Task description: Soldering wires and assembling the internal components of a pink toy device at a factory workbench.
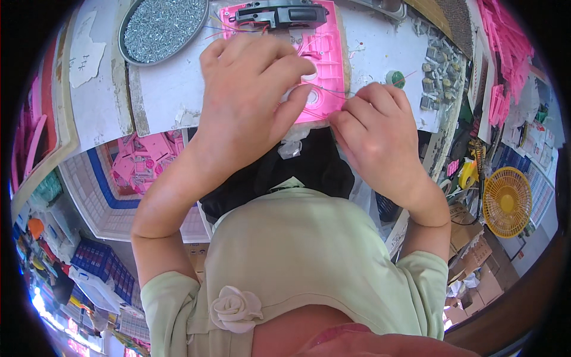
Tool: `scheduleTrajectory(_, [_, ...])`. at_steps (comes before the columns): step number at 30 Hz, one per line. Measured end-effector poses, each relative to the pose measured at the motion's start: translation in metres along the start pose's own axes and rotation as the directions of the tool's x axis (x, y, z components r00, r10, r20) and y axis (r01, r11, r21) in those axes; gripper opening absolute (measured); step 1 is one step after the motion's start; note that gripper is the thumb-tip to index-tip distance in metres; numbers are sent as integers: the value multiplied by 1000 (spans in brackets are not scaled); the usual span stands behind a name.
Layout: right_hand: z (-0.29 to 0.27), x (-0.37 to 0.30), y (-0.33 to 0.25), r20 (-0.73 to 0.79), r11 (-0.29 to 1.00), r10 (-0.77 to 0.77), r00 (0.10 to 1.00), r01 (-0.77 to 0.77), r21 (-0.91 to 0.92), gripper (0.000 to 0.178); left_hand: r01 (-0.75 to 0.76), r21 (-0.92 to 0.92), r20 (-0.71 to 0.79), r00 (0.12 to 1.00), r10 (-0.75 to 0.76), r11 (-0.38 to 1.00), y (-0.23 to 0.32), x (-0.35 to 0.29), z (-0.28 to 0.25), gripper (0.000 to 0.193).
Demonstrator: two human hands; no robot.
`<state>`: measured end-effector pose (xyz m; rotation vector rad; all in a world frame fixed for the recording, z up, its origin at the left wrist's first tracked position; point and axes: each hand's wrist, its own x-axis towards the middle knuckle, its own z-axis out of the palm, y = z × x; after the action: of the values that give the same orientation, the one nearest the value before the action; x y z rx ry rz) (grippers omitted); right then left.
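The pink plastic panel [331, 59] lies on the white surface [172, 89] at the top of the view, in front of the person, its ribs, round openings and small fittings facing up. The left hand [253, 89] reaches over its left part, back of the hand up, with the thumb and forefinger bent toward each other beside a small white round piece [309, 76] on the panel — whether that grip pinches anything I cannot tell, since the hand covers much of what lies beneath. The right hand [375, 122] is at the panel's lower right edge, fingers curled in close to the thumb; thin wires [336, 92] run from the panel up to these fingers, but the tips are too hidden to tell whether the grip is closed on them. A black module [306, 15] sits across the panel's far end, with coloured wires near it. To the left on the surface stands a round metal tray [121, 44] full of small silvery screws [163, 30], and further left lies a torn piece of white paper [87, 50]. On the right, a small green round item [395, 78] lies just beyond the right hand, near a cluster of small metallic parts [439, 71]. Below the surface at the left, a white basket [89, 193] with a blue inner edge holds pink plastic pieces [157, 147].
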<state>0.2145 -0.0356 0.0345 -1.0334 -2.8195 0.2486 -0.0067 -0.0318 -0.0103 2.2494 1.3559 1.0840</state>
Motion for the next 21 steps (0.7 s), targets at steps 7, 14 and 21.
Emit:
scheduleTrajectory(7, [-10, 21, 1, 180, 997, -31, 983, 43, -63, 7, 52, -18, 15, 999, -52, 998, 10, -31, -6, 20])
scheduleTrajectory(14, [8, 10, 17, 108, 986, 7, 994, -24, 162, 15, 55, -28, -10, 998, -55, 998, 9, -39, 1, 21])
scheduleTrajectory(21, [30, -29, 24, -229, 969, 64, 971, -5, 249, 37, 41, -33, 1, 999, -41, 999, 10, -46, 1, 21])
